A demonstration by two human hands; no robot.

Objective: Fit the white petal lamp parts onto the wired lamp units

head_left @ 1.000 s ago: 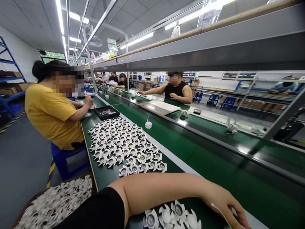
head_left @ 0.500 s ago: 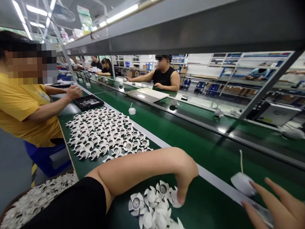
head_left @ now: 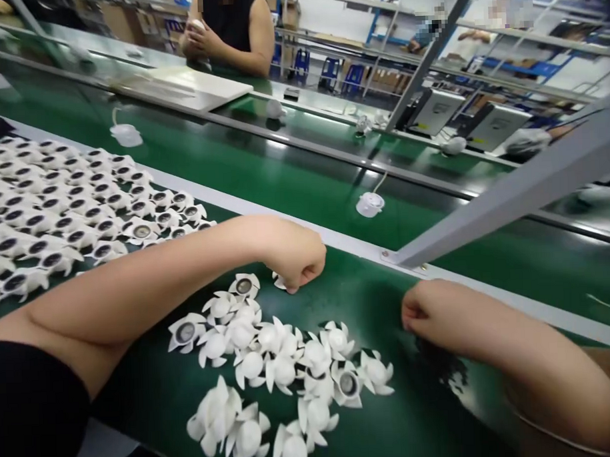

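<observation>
My left hand [head_left: 303, 255] is closed over the green tabletop, its fingers bent down on a small white fan wheel [head_left: 279, 281] that shows only in part below them. My right hand [head_left: 422, 306], farther right, has its fingers curled in just above the table near the metal post. Whatever lies inside its grip is hidden. Between and below the hands spreads a loose heap of white fan wheels [head_left: 282, 370]; most show their domed side, a few their dark round hub.
Many fan wheels [head_left: 64, 222] lie hub-up in rows at left. Beyond a pale strip, the green belt [head_left: 263, 183] carries corded white housings [head_left: 370, 204]. A slanted metal post [head_left: 484, 192] rises at right. Across the belt, a person [head_left: 228, 38] holds a white part.
The view has swung right and down. My right hand, earlier with spread fingers by a white corded housing, is now curled above the table. The heap of fan wheels is more spread out in view.
</observation>
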